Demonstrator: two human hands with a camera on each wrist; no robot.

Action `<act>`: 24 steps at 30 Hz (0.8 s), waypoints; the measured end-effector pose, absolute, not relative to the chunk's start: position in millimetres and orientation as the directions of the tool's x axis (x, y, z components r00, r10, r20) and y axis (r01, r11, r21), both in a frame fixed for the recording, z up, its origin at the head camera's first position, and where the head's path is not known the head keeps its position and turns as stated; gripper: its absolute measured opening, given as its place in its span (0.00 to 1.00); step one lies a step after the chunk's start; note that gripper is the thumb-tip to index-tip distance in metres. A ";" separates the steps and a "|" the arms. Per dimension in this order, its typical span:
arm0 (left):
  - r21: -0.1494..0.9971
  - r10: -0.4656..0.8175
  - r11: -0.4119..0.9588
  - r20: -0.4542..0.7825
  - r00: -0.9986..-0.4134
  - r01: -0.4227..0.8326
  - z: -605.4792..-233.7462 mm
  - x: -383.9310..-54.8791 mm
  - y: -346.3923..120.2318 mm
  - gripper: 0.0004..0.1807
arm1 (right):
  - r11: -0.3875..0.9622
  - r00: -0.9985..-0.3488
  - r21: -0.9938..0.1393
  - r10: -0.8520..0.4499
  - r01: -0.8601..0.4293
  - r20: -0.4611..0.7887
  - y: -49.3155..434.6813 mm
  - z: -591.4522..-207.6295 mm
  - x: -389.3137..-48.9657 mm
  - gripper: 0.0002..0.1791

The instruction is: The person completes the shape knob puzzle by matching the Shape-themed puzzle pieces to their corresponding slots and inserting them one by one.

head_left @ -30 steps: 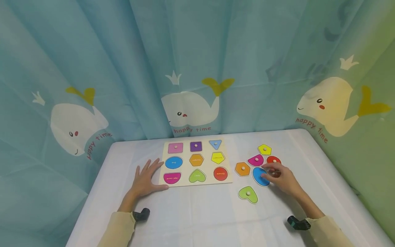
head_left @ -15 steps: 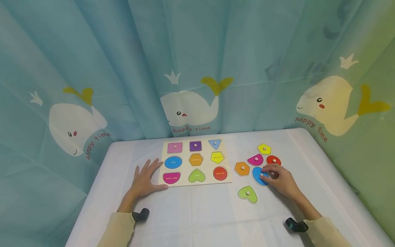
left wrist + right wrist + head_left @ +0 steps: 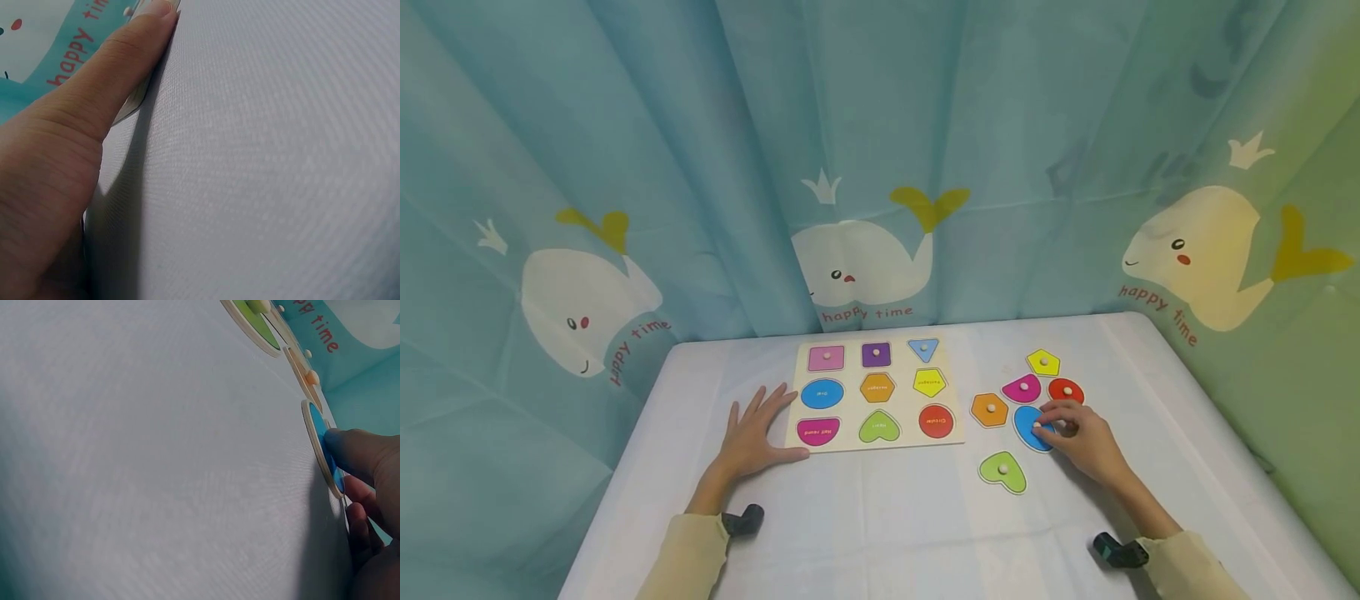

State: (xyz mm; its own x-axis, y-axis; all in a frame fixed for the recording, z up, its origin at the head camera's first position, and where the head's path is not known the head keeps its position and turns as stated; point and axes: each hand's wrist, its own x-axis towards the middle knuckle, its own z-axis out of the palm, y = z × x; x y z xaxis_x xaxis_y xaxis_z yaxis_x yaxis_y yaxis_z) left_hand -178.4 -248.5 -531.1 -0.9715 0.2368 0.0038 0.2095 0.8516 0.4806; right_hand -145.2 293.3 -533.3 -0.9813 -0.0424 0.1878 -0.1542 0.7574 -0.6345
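Observation:
A cream puzzle board lies on the table, printed with coloured shapes; its pink, purple and light blue triangle pieces sit in the back row. My left hand rests at the board's left side, fingers spread, its thumb along the near corner; the left wrist view shows that thumb against the board's edge. To the right of the board, my right hand pinches the small knob of a blue oval puzzle piece between thumb and forefinger. In the right wrist view the thumb covers that knob, and the oval lies near the cloth.
Around the oval lie an orange hexagon, a magenta half-round, a yellow pentagon, a red circle and a green heart, all knobbed. A blue curtain with whales hangs behind the white-covered table.
My right hand's fingertips have closed in on the oval's knob, the hand shifting slightly left. The left hand and the board stay where they were.

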 end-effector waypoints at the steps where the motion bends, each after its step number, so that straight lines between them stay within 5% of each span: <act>1: 0.480 0.237 0.852 0.004 -0.972 0.210 -531.0 -178.3 -248.5 0.57 | 0.759 -0.981 -0.632 -0.041 -0.155 0.191 293.2 -533.7 -145.0 0.11; 24: 0.481 0.239 0.853 -0.013 -0.971 0.203 -533.5 -179.7 -250.8 0.58 | 0.722 -0.981 -0.664 -0.132 -0.193 0.143 287.5 -490.1 -168.4 0.10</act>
